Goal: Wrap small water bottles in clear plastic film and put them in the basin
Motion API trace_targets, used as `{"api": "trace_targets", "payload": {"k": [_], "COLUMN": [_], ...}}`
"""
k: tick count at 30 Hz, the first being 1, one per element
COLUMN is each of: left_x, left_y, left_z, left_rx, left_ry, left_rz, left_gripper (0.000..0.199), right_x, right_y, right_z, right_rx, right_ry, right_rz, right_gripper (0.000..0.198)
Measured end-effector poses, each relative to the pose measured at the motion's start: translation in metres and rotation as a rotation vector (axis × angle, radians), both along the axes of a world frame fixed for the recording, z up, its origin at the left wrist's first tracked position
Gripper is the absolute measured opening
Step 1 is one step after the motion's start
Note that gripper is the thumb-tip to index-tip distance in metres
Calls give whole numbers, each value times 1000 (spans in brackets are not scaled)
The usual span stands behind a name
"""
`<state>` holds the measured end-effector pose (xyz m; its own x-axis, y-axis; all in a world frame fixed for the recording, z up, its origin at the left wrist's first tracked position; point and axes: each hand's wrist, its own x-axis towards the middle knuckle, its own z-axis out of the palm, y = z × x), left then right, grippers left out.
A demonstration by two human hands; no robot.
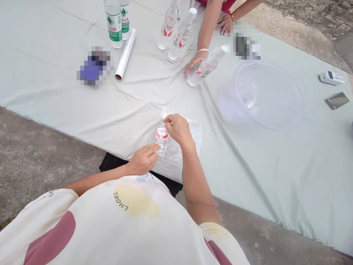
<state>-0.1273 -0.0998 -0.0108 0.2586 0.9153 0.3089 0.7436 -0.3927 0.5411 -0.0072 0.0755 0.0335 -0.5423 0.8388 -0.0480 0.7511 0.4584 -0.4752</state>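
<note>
A small clear water bottle (161,134) with a red and white label lies near the table's front edge, its white cap pointing away from me. Beneath and to the right of it spreads a crinkled sheet of clear plastic film (195,133). My left hand (143,158) is at the bottle's base, fingers drawn together against it. At the neck end, my right hand (178,127) has its thumb and fingers pinched beside the bottle; whether film is also between them I cannot tell.
A co-worker's hand (197,60) touches a tilted bottle (206,68) across the table. Two bottles (180,38) stand behind. A film roll (125,55) and green-labelled bottles (113,25) are at left. A clear basin (296,95), a white device (331,78) and a phone (337,100) sit right.
</note>
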Motion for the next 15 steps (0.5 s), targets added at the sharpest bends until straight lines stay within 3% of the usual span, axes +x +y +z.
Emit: {"api": "trace_targets", "payload": {"k": [6, 8, 13, 15], "left_x": [36, 48, 78, 90], "left_y": [25, 33, 48, 52], "left_z": [-2, -5, -12, -14], "left_rx": [135, 155, 125, 49], "left_ry": [178, 241, 373, 343], "left_rz": [-275, -338, -465, -465], "left_gripper": [8, 17, 36, 41], "right_x": [51, 69, 96, 95], "right_y": [-7, -9, -19, -28], "right_z": [-29, -35, -27, -19], "right_rx": [-167, -193, -76, -39], "right_ry": [298, 325, 318, 345], "right_rz": [-288, -337, -525, -509], "right_gripper": [32, 33, 34, 34]}}
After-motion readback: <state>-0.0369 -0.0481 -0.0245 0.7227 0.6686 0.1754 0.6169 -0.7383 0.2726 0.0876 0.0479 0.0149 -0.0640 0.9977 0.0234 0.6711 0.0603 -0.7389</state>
